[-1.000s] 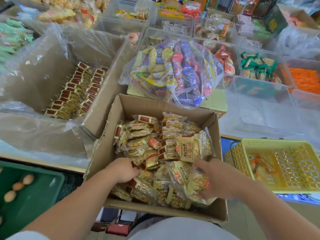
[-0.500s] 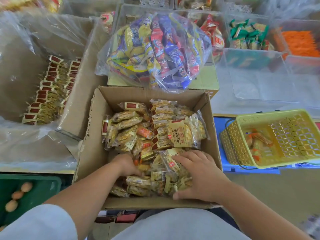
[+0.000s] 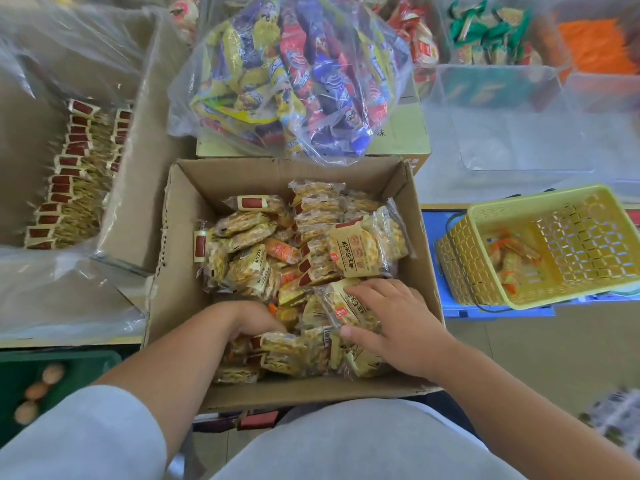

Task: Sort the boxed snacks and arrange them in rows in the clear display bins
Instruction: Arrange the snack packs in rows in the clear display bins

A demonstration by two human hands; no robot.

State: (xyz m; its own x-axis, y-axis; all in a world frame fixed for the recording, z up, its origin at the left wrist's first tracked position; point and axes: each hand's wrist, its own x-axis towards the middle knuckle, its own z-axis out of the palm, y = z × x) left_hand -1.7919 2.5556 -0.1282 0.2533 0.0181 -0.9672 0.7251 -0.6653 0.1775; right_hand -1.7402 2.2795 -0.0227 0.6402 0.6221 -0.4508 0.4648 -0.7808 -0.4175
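An open cardboard box (image 3: 180, 271) in front of me holds several loose yellow snack packets (image 3: 249, 268), some with red labels. My left hand (image 3: 249, 322) is dug into the packets at the box's near left, and its fingers are hidden among them. My right hand (image 3: 394, 323) lies on the pile at the near right. Its fingers spread over a cream-labelled packet (image 3: 341, 308) and its thumb is against the packet's near edge. An empty clear display bin (image 3: 519, 133) stands at the far right.
A plastic-lined carton (image 3: 131, 188) on the left holds rows of red-labelled packets (image 3: 69, 174). A clear bag of mixed colourful snacks (image 3: 294, 74) sits on a carton behind the box. A yellow basket (image 3: 485, 285) is at the right and a green crate (image 3: 83, 362) at the lower left.
My right hand has lowered its bundle of packets onto the pile and now lies over one packet. My left hand stays buried in the packets. The view has tilted downward.
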